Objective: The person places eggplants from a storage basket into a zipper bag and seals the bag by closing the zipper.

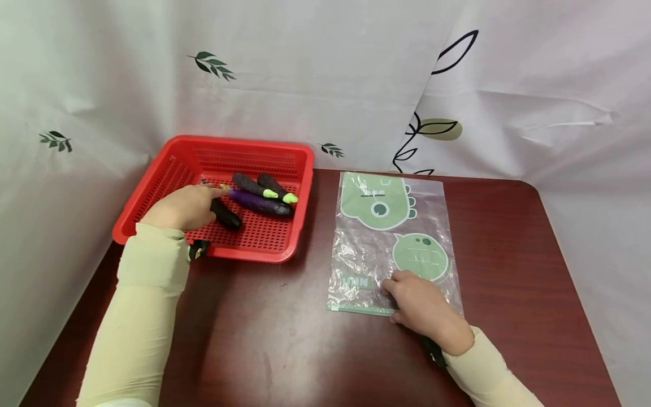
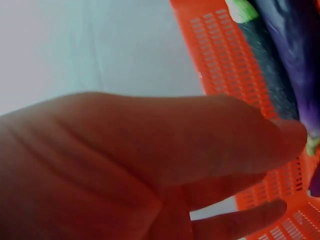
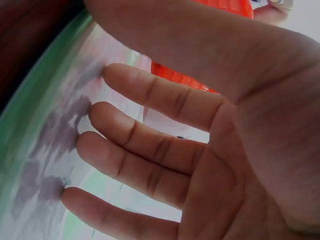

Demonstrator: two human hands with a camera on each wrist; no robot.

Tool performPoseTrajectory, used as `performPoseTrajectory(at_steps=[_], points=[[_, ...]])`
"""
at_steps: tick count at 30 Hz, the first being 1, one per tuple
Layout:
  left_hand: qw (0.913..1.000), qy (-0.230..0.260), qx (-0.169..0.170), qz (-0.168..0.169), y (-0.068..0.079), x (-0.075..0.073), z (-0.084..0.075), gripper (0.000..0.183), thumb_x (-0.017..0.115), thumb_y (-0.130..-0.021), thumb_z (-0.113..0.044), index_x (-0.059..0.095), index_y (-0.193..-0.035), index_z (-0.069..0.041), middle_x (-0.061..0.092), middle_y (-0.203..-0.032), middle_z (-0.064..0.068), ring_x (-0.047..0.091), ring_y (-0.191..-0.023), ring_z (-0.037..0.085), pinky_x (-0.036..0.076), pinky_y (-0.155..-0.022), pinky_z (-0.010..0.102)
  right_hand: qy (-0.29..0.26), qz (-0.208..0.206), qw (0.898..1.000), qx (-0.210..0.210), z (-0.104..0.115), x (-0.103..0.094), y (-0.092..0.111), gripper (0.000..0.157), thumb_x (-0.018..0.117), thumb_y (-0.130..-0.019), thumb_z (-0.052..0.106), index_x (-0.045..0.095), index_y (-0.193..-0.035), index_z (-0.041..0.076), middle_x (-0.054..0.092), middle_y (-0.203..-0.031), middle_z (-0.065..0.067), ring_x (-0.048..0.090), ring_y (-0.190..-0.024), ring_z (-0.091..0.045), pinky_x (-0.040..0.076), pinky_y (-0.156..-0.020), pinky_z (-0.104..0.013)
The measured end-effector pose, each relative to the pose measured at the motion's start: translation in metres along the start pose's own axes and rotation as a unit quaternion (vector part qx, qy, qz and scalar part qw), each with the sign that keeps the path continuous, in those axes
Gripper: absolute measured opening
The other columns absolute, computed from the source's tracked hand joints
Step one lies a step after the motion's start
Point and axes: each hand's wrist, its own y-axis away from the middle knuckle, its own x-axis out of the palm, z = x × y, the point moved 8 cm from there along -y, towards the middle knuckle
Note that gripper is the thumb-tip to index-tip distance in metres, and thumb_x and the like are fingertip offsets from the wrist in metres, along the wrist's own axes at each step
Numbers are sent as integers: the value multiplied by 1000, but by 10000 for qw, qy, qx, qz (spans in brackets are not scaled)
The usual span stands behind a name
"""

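Above the brown table (image 1: 274,328), the left hand (image 1: 180,207) partly hides an apparent eggplant (image 1: 226,216).

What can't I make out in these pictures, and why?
- Head view: the bare left hand hides one end of the dark, smooth, elongated vegetable.
- Head view: the bare right hand covers part of the clear plastic bag with green cartoon prints.
- Left wrist view: the top edge cuts off one end of the long, glossy purple eggplant.
- Right wrist view: the bag's surface is too blurred to read any print.
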Motion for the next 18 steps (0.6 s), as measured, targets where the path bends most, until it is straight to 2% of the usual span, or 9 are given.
performPoseTrajectory(at_steps=[2, 6, 8, 9, 15, 18], points=[[9999, -87, 57, 59, -3, 0, 3, 61, 58, -86, 3, 49, -146, 1, 50, -136, 38, 53, -74, 28, 44, -66, 40, 33, -102, 9999, -49, 1, -1, 0, 39, 94, -60, 16, 68, -89, 11, 51, -79, 3, 55, -75, -18, 50, -62, -35], [9996, -124, 155, 189, -9, 2, 12, 60, 67, -87, -4, 52, -144, -2, 57, -128, 34, 63, -94, 38, 51, -81, 51, -80, -182, 9997, -125, 1, -5, 0, 34, 94, -62, 15, 67, -83, 13, 50, -77, 5, 54, -72, -16, 50, -62, -34], [9994, -133, 175, 254, -13, 3, 17, 60, 70, -87, -7, 53, -144, -5, 57, -128, 34, 61, -108, 43, 49, -89, 57, -206, -168, 9995, -180, 0, -7, 0, 31, 92, -63, 13, 66, -80, 14, 49, -76, 6, 52, -71, -14, 49, -62, -33], [9993, -123, 179, 296, -15, 4, 20, 61, 71, -86, -8, 54, -144, -5, 58, -128, 33, 60, -110, 44, 48, -89, 58, -268, -153, 9993, -207, 0, -7, 0, 30, 92, -64, 12, 66, -79, 15, 49, -76, 7, 51, -70, -14, 48, -63, -33], [9983, -253, 202, 491, -23, 5, 32, 64, 75, -78, 0, 59, -139, -6, 61, -124, 30, 59, -99, 36, 51, -79, 48, -467, -101, 9985, -276, -2, -8, 1, 25, 86, -68, 4, 65, -74, 16, 51, -77, 8, 52, -70, -11, 49, -65, -31], [9976, -256, 138, 621, -25, 5, 37, 62, 78, -76, 1, 63, -136, -9, 61, -124, 30, 58, -99, 37, 52, -75, 46, -447, -132, 9985, -285, -2, -8, 2, 23, 84, -69, 2, 66, -73, 16, 53, -77, 7, 54, -70, -12, 50, -65, -31]])
